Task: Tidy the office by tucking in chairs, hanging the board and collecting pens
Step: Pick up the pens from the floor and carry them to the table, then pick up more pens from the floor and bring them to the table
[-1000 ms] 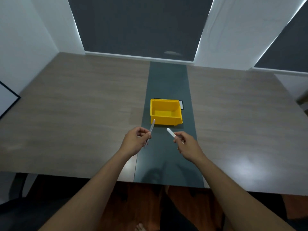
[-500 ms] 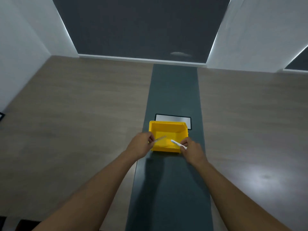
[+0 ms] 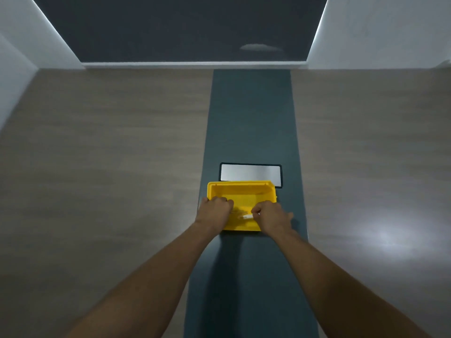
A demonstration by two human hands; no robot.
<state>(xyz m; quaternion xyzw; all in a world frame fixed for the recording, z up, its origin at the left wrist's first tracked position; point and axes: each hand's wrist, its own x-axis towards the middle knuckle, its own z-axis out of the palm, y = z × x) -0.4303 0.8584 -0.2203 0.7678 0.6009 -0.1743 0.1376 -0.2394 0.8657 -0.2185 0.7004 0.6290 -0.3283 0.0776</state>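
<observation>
While both my hands reach over the yellow bin (image 3: 240,191) on the counter (image 3: 109,154), my left hand (image 3: 214,209) is curled shut, its fingers pinching a thin, blurred pen (image 3: 238,211). My right hand (image 3: 272,217) pinches a white pen (image 3: 248,217) low inside the bin. The bin sits on the counter's dark centre strip (image 3: 251,118), just in front of a silver plate (image 3: 250,172).

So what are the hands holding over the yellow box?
The right hand pinches a white pen by one end. The left hand is closed; its pen is too blurred to confirm.
</observation>
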